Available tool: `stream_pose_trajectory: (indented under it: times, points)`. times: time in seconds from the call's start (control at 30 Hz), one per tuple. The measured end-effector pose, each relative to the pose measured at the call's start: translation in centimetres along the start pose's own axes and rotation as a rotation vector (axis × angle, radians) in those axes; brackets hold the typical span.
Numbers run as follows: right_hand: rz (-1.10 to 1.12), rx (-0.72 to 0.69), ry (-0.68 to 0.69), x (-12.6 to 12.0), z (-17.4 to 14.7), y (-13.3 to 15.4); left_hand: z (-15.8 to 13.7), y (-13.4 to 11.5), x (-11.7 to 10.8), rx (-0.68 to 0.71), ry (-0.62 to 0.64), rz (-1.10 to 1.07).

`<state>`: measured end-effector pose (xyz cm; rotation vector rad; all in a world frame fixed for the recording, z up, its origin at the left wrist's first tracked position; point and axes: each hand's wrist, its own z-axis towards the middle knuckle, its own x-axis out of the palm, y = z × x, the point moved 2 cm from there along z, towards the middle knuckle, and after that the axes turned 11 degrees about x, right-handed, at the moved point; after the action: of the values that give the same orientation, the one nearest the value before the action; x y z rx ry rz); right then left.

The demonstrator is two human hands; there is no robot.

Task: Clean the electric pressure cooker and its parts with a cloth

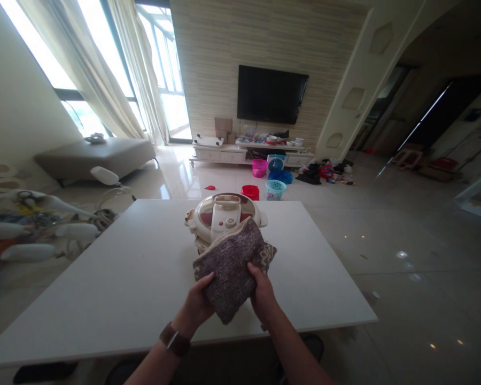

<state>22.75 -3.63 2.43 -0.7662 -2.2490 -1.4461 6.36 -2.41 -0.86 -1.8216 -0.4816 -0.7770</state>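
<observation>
A folded, brownish-grey cloth point(234, 270) with a fuzzy surface and a patterned corner is held up in both hands above the near part of the table. My left hand point(199, 299), with a brown watch band on the wrist, grips its lower left edge, thumb on top. On the right side my right hand point(261, 291) pinches the cloth with its thumb on the face and the fingers hidden behind. Just beyond the cloth stands a cream electric pressure cooker point(226, 211) with its lid on, partly covered from view by the cloth.
The white table point(144, 278) spans the foreground. Behind it on the floor are a red bucket point(250, 192), a light-blue basket point(276, 190) and a pink basket point(259, 168). A low TV cabinet point(228, 155) lines the far wall. A bench point(100, 155) stands at left.
</observation>
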Motion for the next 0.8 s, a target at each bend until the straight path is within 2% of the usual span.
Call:
stream_pose_trajectory:
  times: [0.07,0.13,0.23,0.33,0.4,0.47,0.53,0.6,0.63,0.7,0.77,0.8]
  points:
    - [-0.183,-0.046,0.069,-0.2,0.0,-0.2,-0.9,-1.7,-0.1,0.027,-0.130,0.014]
    - [-0.381,-0.024,0.220,-0.5,-0.2,-0.4,-2.0,-3.6,-0.3,0.089,-0.244,0.014]
    - [-0.660,0.006,0.401,-0.9,-0.9,-0.5,-4.0,-6.9,-1.0,0.292,-0.460,0.066]
    - [-1.051,-0.124,0.364,-1.4,-2.1,-0.1,-5.4,-10.2,-1.5,0.531,-0.588,0.195]
    - [-1.318,-0.210,0.318,-1.6,-3.1,0.3,-5.6,-12.3,-1.2,0.668,-0.618,0.400]
    - [-1.465,-0.216,0.317,-1.9,-3.7,0.5,-5.0,-13.8,-0.2,0.756,-0.629,0.589]
    - [-1.496,-0.199,0.335,-2.3,-4.0,0.6,-3.2,-14.4,1.6,0.806,-0.603,0.719]
    - [-1.497,-0.206,0.333,-2.6,-4.0,0.7,-0.7,-14.1,4.2,0.841,-0.496,0.875]
    - [-1.497,-0.214,0.329,-2.7,-3.9,0.7,0.6,-13.5,5.5,0.841,-0.428,0.910]
    - [-1.492,-0.224,0.331,-3.1,-3.9,0.9,3.2,-12.0,8.1,0.804,-0.151,1.116]
    - [-1.483,-0.225,0.341,-3.4,-4.1,1.1,4.9,-10.6,9.6,0.823,-0.036,1.340]
    - [-1.476,-0.230,0.346,-3.5,-4.2,1.2,5.5,-10.2,9.9,0.837,-0.023,1.432]
